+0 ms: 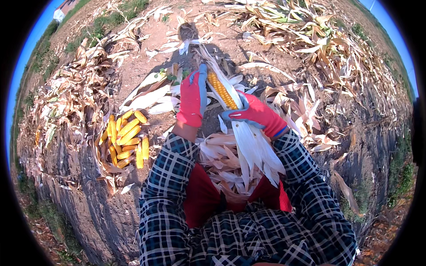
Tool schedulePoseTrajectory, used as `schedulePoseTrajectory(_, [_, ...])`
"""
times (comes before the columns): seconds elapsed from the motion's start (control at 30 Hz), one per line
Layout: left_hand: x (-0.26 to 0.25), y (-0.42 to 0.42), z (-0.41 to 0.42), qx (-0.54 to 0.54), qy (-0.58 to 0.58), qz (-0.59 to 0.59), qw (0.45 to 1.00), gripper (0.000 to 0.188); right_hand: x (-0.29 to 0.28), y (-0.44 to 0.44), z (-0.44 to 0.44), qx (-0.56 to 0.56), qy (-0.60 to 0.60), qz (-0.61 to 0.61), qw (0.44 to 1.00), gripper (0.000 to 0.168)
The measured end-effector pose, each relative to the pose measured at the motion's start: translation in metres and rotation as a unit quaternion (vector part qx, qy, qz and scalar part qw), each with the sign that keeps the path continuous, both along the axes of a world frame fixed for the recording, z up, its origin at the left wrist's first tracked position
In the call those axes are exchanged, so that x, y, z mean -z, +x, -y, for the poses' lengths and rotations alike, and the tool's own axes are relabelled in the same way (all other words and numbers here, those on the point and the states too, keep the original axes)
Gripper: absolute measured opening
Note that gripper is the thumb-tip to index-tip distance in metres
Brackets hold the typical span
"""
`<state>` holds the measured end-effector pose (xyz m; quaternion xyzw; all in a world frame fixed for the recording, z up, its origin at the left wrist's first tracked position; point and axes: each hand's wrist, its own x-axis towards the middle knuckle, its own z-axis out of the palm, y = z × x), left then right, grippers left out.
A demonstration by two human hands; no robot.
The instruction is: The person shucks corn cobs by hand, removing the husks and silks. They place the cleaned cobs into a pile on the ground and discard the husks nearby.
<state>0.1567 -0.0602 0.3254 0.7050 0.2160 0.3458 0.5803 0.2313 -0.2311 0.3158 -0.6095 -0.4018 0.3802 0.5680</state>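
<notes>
My right hand (pixel 256 113), in a red and grey work glove, grips a partly husked ear of corn (pixel 221 90) around its lower part. Yellow kernels show along one side. Pale husk leaves (pixel 254 146) peeled from the ear hang below that hand towards my lap, and more husk (pixel 213 60) rises past the tip. My left hand (pixel 194 94), gloved the same way, is beside the ear's upper end with its fingers curled. Whether it pinches a husk leaf is hidden. Loose dry husks (pixel 223 159) lie between my red-clad knees.
Several bare yellow ears (pixel 124 136) are piled on the soil at the left. Heaps of dry husks and stalks lie at the far left (pixel 73 89) and upper right (pixel 309 33). More loose husks (pixel 299 116) lie right of my hand.
</notes>
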Motion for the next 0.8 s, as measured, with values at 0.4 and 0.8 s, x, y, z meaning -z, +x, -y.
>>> schedulePoseTrajectory(0.4, [0.021,0.004,0.02,0.168,-0.415,0.12,0.886,0.025,0.0,0.003,0.018,-0.107,-0.015,-0.174,0.979,0.056])
schedulePoseTrajectory(0.8, [-0.008,-0.034,-0.02,0.255,-0.085,-0.07,0.961,0.045,0.002,0.003,0.023,-0.194,-0.023,-0.292,0.936,0.059])
